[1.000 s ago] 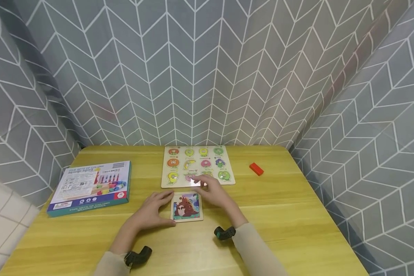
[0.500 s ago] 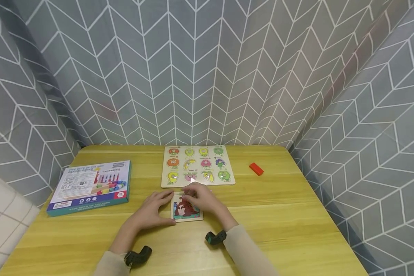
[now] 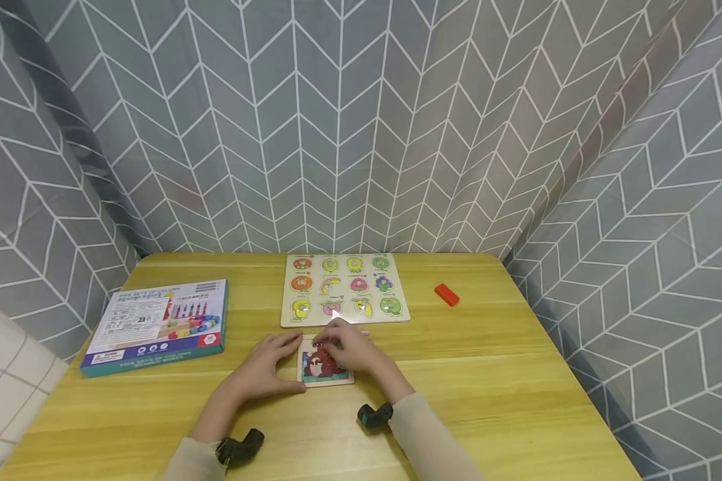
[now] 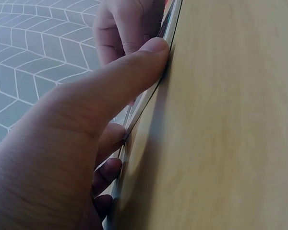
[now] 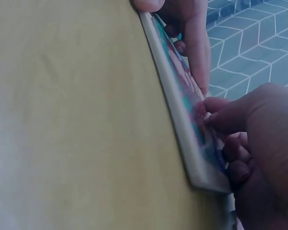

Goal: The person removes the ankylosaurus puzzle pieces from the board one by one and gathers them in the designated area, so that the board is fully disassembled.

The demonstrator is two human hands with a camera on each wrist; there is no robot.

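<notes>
A small square jigsaw puzzle (image 3: 327, 382) with a pale wooden frame lies flat on the table, showing a reddish-brown animal on blue and green. My left hand (image 3: 263, 371) holds it along the left side, thumb at the near corner, index finger at the far one. In the left wrist view the left thumb (image 4: 129, 72) rests along the frame's edge. My right hand (image 3: 351, 347) is over the puzzle's upper right part, covering it. In the right wrist view its thumb and index finger (image 5: 230, 115) pinch at a reddish puzzle piece (image 5: 200, 110) on the board; its outline is mostly hidden.
Behind the puzzle lies a larger fruit-picture board (image 3: 345, 290). A flat boxed toy set (image 3: 156, 327) lies at the left, a red block (image 3: 447, 294) at the right. A thin purple item (image 3: 365, 333) shows just behind my right hand. Patterned curtains (image 3: 349, 133) enclose the table.
My right hand has moved left and toward me, from by the fruit board onto the puzzle's upper part, uncovering the purple item. The left hand has stayed in place.
</notes>
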